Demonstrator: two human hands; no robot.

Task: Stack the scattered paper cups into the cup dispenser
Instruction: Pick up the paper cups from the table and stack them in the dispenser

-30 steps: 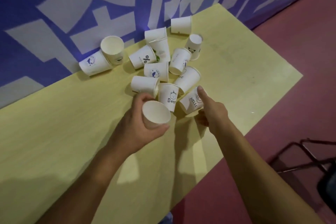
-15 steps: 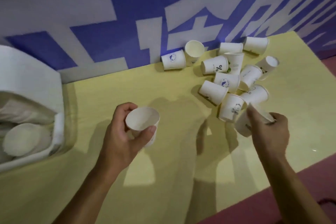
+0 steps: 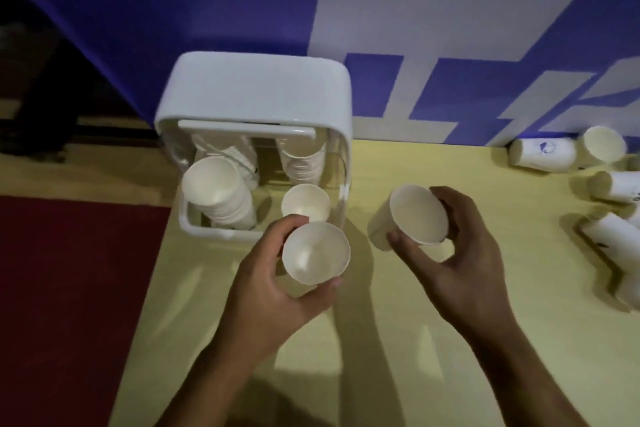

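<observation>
Left hand (image 3: 273,291): a white paper cup (image 3: 315,251) is gripped mouth up, with the thumb curled on its near wall and the fingers wrapped round the far side. It is held just in front of the cup dispenser (image 3: 256,83).
Right hand (image 3: 464,253): a second paper cup (image 3: 415,215) is gripped, tilted with its mouth towards the camera, the thumb under the rim and the fingers curled behind it.
Cup dispenser: it is set at the left end of the yellow table (image 3: 450,340), against the wall. A leaning stack (image 3: 214,191) is seen in its left bay, a rear stack (image 3: 303,163) behind on the right, and a single cup (image 3: 305,201) at front right.
Loose cups (image 3: 543,154): these are left lying on their sides at the far right, well apart from the dispenser.
Risk, crushing: the thin wall could be dented if either grip is tightened, and nesting would then be blocked.
Risk, misalignment: a cup lowered off-axis, as the tilted one may be, could be jammed on a rim.
Risk, toppling: the leaning stack could be knocked over by a passing knuckle.
Risk, crowding: with both hands loaded, one cup could be struck by the other at the opening.
</observation>
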